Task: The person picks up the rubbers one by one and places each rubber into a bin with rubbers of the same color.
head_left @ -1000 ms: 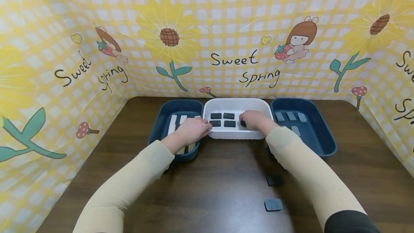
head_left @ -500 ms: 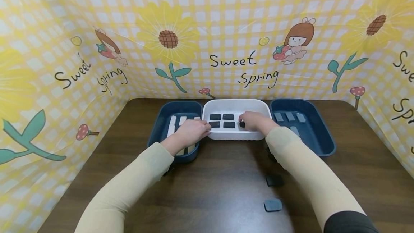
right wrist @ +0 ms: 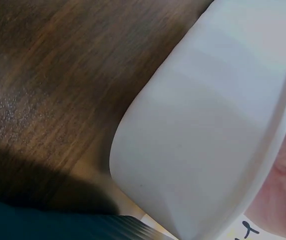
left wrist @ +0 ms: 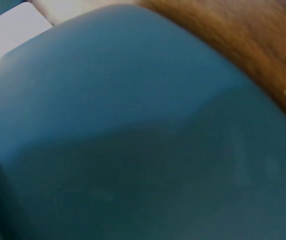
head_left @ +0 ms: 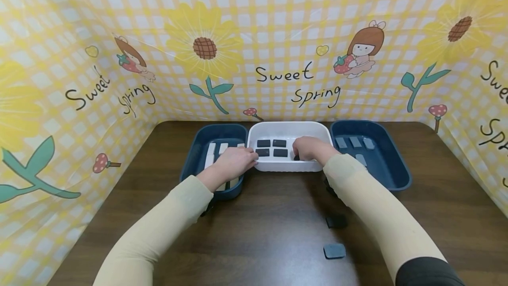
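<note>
In the head view, my right hand [head_left: 311, 149] reaches into the white tray [head_left: 289, 167] and pinches a small dark rectangular block [head_left: 296, 158] low near the front wall, most of it hidden by the fingers. Left of it, several dark blocks [head_left: 280, 152] lie in two rows on the tray's floor. My left hand [head_left: 237, 161] grips the white tray's left rim, its wrist over the left blue tray [head_left: 194, 153]. The left wrist view is filled by a blue tray wall [left wrist: 133, 100]; the right wrist view shows the white tray's outer wall [right wrist: 192, 135] and part of my right hand [right wrist: 280, 185].
Light-coloured bars [head_left: 210, 156] lie in the left blue tray. The right blue tray [head_left: 390, 162] holds several grey blocks [head_left: 356, 141]. On the brown table [head_left: 254, 242] near my right forearm lie a dark block [head_left: 336, 221] and a blue-grey block [head_left: 334, 250]. A patterned cloth [head_left: 254, 34] stands behind.
My right hand has lowered the dark block slightly toward the tray's front wall, and less of it shows. The left hand keeps its place. The head view has shifted a little.
</note>
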`<state>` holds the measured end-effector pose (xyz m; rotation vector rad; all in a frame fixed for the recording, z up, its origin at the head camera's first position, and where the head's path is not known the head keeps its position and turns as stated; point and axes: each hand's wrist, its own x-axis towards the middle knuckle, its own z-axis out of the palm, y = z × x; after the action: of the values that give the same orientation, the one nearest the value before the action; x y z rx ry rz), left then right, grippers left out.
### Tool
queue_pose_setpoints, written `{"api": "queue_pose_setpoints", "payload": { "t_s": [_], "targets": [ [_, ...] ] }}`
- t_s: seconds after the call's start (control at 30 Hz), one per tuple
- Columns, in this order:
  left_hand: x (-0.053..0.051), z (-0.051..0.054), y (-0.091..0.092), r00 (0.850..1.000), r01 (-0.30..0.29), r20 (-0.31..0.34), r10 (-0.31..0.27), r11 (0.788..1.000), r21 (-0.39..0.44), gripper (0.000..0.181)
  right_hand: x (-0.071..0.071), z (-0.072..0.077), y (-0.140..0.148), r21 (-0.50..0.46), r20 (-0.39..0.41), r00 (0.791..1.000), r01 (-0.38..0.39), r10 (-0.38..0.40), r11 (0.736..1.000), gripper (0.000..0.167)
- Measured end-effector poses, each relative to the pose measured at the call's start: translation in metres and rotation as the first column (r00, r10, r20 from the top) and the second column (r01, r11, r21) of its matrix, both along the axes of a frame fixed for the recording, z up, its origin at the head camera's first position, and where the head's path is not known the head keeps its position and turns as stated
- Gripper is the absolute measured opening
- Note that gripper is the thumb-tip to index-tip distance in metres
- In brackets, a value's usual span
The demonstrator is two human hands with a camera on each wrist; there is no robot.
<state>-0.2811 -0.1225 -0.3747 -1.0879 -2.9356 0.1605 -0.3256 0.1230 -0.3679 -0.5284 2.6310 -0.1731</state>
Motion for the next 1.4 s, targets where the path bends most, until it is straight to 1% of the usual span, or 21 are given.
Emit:
{"api": "queue_pose_setpoints", "payload": {
  "t_s": [0.13, 0.3, 0.43, 0.6, 0.73, 0.87, 1.0, 1.13, 1.23, 1.3, 1.4],
  "targets": [
    [0.000, 0.000, 0.000, 1.000, -0.001, 0.009, 0.001, 1.000, 0.006, 0.020, -0.002, -0.001, 0.000, 0.000, 0.020, 1.000, 0.001, -0.001, 1.000, 0.020],
    [0.000, 0.000, 0.000, 1.000, -0.009, 0.017, 0.009, 1.000, 0.010, 0.020, -0.004, -0.002, 0.000, -0.019, 0.058, 0.998, -0.032, 0.033, 0.999, 0.023],
    [0.000, -0.001, 0.000, 0.999, -0.018, 0.034, 0.018, 1.000, 0.018, 0.020, -0.004, -0.001, 0.001, -0.015, 0.080, 0.996, -0.049, 0.050, 0.999, 0.023],
    [0.001, 0.000, 0.001, 0.999, -0.027, 0.043, 0.026, 0.999, 0.024, 0.020, -0.002, 0.002, 0.000, 0.002, 0.109, 0.994, -0.020, 0.020, 1.000, 0.022],
    [0.002, 0.000, 0.001, 0.998, -0.034, 0.050, 0.032, 0.999, 0.034, 0.020, -0.001, 0.004, -0.002, 0.003, 0.122, 0.993, 0.002, -0.002, 1.000, 0.019],
    [0.002, 0.000, 0.001, 0.998, -0.039, 0.055, 0.036, 0.998, 0.045, 0.020, -0.001, 0.004, -0.002, 0.013, 0.116, 0.993, -0.015, 0.013, 1.000, 0.019],
    [0.002, -0.001, 0.001, 0.997, -0.046, 0.064, 0.042, 0.998, 0.051, 0.021, -0.002, 0.005, 0.000, 0.002, 0.109, 0.993, -0.035, 0.035, 0.999, 0.023],
    [0.002, -0.002, 0.001, 0.996, -0.053, 0.073, 0.048, 0.997, 0.062, 0.021, -0.003, 0.010, 0.003, -0.020, 0.065, 0.996, -0.059, 0.060, 0.998, 0.020],
    [0.002, -0.001, 0.000, 0.997, -0.051, 0.069, 0.047, 0.996, 0.067, 0.021, 0.000, 0.019, 0.006, -0.028, -0.007, 0.996, -0.087, 0.087, 0.996, 0.024],
    [0.003, -0.001, 0.000, 0.997, -0.049, 0.065, 0.044, 0.996, 0.068, 0.020, 0.004, 0.026, 0.009, -0.041, -0.052, 0.994, -0.094, 0.092, 0.995, 0.030],
    [0.003, 0.001, 0.000, 0.997, -0.045, 0.064, 0.041, 0.997, 0.067, 0.020, 0.014, 0.038, 0.016, -0.052, -0.127, 0.986, -0.112, 0.105, 0.992, 0.034]
  ]
}}
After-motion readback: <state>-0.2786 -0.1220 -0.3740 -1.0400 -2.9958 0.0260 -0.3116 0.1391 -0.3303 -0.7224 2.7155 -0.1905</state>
